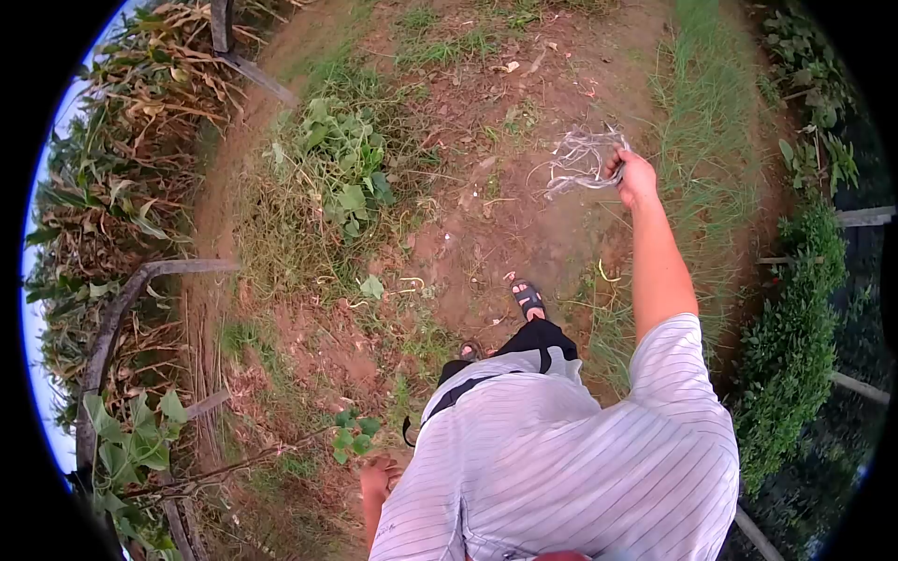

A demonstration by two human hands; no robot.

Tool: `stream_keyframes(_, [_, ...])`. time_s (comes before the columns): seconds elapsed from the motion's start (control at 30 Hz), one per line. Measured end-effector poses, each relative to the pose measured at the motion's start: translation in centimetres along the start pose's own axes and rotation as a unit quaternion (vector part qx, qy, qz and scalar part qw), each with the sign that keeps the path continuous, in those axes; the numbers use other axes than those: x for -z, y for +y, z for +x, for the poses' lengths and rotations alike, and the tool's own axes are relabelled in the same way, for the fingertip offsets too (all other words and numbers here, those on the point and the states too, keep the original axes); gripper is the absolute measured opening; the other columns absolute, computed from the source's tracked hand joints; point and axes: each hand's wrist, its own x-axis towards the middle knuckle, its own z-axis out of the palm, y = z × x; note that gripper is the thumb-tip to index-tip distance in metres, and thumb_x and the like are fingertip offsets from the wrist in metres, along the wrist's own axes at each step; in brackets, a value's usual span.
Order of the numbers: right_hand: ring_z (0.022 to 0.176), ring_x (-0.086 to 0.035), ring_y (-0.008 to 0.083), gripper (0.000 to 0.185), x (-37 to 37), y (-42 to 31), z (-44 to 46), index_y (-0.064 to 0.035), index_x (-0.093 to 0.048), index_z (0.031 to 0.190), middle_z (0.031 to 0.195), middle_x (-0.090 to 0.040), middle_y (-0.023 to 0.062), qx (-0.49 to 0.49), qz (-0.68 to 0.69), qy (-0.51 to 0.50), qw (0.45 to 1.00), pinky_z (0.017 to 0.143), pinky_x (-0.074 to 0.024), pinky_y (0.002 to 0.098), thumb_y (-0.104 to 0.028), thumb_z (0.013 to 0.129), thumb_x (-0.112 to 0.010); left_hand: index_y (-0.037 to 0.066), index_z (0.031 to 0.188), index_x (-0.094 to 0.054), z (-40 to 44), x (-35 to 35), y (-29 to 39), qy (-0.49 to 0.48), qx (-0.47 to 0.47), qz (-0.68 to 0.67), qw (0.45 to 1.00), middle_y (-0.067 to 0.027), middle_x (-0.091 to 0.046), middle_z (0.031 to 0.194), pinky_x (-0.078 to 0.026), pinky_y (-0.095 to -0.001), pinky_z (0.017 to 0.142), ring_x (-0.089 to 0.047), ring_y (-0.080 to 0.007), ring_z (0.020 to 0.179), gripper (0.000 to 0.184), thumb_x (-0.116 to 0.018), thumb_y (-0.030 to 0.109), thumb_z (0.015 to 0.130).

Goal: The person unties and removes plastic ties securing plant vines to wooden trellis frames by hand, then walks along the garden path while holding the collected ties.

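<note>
My right hand [636, 178] reaches forward at arm's length over the ground, closed around a loose bundle of whitish string [585, 161]. Thin strands hang and loop out to the left of the fist. Low at my left side, my left hand [378, 477] shows only in part beside my shirt; its fingers are too small and blurred to make out. A small green leafy sprig [354, 436] appears just above that hand, and whether the two touch cannot be told.
Bare soil and dry litter form a path [505, 215] ahead of my sandalled feet [527, 297]. A heap of pulled vines and grass [327, 178] lies left of it. Wooden posts [103, 327] and dry corn stalks [159, 84] line the left; grass [702, 140] and bushes [790, 346] the right.
</note>
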Motion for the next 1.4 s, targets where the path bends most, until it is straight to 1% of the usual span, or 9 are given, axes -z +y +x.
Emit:
stream_keyframes(0.13, [0.101, -0.064, 0.0356, 0.042, 1.3, -5.0, 4.0, 0.0117, -0.066, 0.103, 0.11, -0.067, 0.0207, 0.058, -0.443, 0.236, 0.863, 0.085, -0.0514, 0.0451, -0.028, 0.091, -0.06, 0.001, 0.104, -0.059, -3.8, -3.5, -3.0, -0.04, 0.007, 0.003, 0.999, -0.0114, -0.066, 0.087, -0.053, -0.0318, 0.053, -0.064, -0.0206, 0.062, 0.019, -0.061, 0.017, 0.094])
stream_keyframes(0.2, [0.1, -0.066, 0.0384, 0.039, 6.1, -1.1, 8.5, 0.0042, -0.072, 0.094, 0.106, -0.068, 0.0267, 0.146, -0.739, 0.142, 0.642, 0.085, -0.0526, 0.0455, -0.03, 0.092, -0.052, 0.002, 0.106, -0.059, -4.3, -4.5, -4.3, -0.034, 0.016, -0.054, 0.998, -0.0111, -0.067, 0.087, -0.053, -0.0316, 0.055, -0.064, -0.0203, 0.063, 0.02, -0.061, 0.018, 0.094])
stream_keyframes(0.23, [0.096, -0.067, 0.0382, 0.039, 8.7, 3.5, 11.2, -0.0025, -0.074, 0.092, 0.101, -0.068, 0.0293, 0.108, -0.66, 0.15, 0.728, 0.085, -0.053, 0.0485, -0.029, 0.092, -0.046, 0.002, 0.106, -0.06, -4.7, -5.3, -4.7, -0.026, 0.021, -0.061, 0.998, -0.0106, -0.067, 0.088, -0.053, -0.0313, 0.056, -0.064, -0.02, 0.063, 0.02, -0.061, 0.017, 0.094])
stream_keyframes(0.3, [0.102, -0.065, 0.0402, 0.037, 8.3, 8.8, 9.3, -0.0024, -0.073, 0.096, 0.105, -0.068, 0.026, 0.1, -0.876, -0.139, 0.452, 0.093, -0.0505, 0.0478, -0.026, 0.091, -0.046, 0.002, 0.107, -0.06, -4.9, -6.5, -5.5, -0.015, 0.027, -0.076, 0.997, -0.0102, -0.067, 0.089, -0.053, -0.031, 0.057, -0.065, -0.0198, 0.064, 0.02, -0.061, 0.017, 0.094])
stream_keyframes(0.37, [0.089, -0.068, 0.0396, 0.027, 7.2, 17.4, 3.3, -0.004, -0.074, 0.088, 0.097, -0.069, 0.0257, 0.111, -0.752, -0.064, 0.647, 0.084, -0.0539, 0.0442, -0.018, 0.083, -0.05, 0.003, 0.107, -0.061, -3.9, -6.9, -7.8, -0.036, 0.039, -0.119, 0.991, -0.0096, -0.067, 0.089, -0.053, -0.0314, 0.057, -0.065, -0.0197, 0.064, 0.02, -0.061, 0.017, 0.094])
stream_keyframes(0.43, [0.1, -0.065, 0.0404, 0.038, 1.8, 18.3, -4.2, -0.0008, -0.072, 0.096, 0.108, -0.067, 0.0233, 0.038, -0.805, -0.382, 0.453, 0.089, -0.0516, 0.0466, -0.026, 0.091, -0.044, 0.002, 0.11, -0.061, -5.1, -8.4, -8.2, -0.031, 0.038, -0.089, 0.995, -0.0098, -0.068, 0.09, -0.053, -0.0323, 0.06, -0.066, -0.0196, 0.068, 0.023, -0.06, 0.019, 0.094])
stream_keyframes(0.67, [0.072, -0.065, 0.0164, 0.033, -6.1, 27.9, -11.4, 0.0046, -0.069, 0.108, 0.083, -0.07, 0.0106, -0.199, -0.52, -0.49, 0.671, 0.064, -0.0527, 0.0327, -0.019, 0.085, -0.064, 0.0, 0.09, -0.067, -8.8, -10.2, -10.9, 0.092, 0.009, -0.179, 0.979, -0.0049, -0.065, 0.072, -0.05, -0.0312, 0.055, -0.061, -0.0149, 0.061, 0.017, -0.069, 0.016, 0.085])
stream_keyframes(0.9, [0.068, -0.063, 0.0158, 0.027, -14.1, 31.6, -5.9, 0.0061, -0.068, 0.104, 0.078, -0.067, 0.0094, 0.056, -0.689, -0.543, 0.477, 0.056, -0.0494, 0.0303, -0.016, 0.088, -0.063, 0.0, 0.082, -0.064, -8.6, -8.8, -22.8, 0.244, 0.04, -0.2, 0.948, -0.0073, -0.064, 0.067, -0.05, -0.0327, 0.054, -0.061, -0.0159, 0.058, 0.013, -0.071, 0.009, 0.076])
stream_keyframes(1.4, [0.078, -0.065, 0.0162, 0.033, -23.0, 37.1, -38.9, -0.0022, -0.06, 0.124, 0.1, -0.069, 0.0087, -0.082, -0.684, -0.655, 0.309, 0.064, -0.0524, 0.0289, -0.019, 0.095, -0.059, 0.001, 0.081, -0.061, -11.3, -10.9, -42.9, 0.268, 0.112, -0.51, 0.809, -0.006, -0.062, 0.068, -0.049, -0.0302, 0.055, -0.061, -0.0143, 0.059, 0.008, -0.069, 0.003, 0.082])
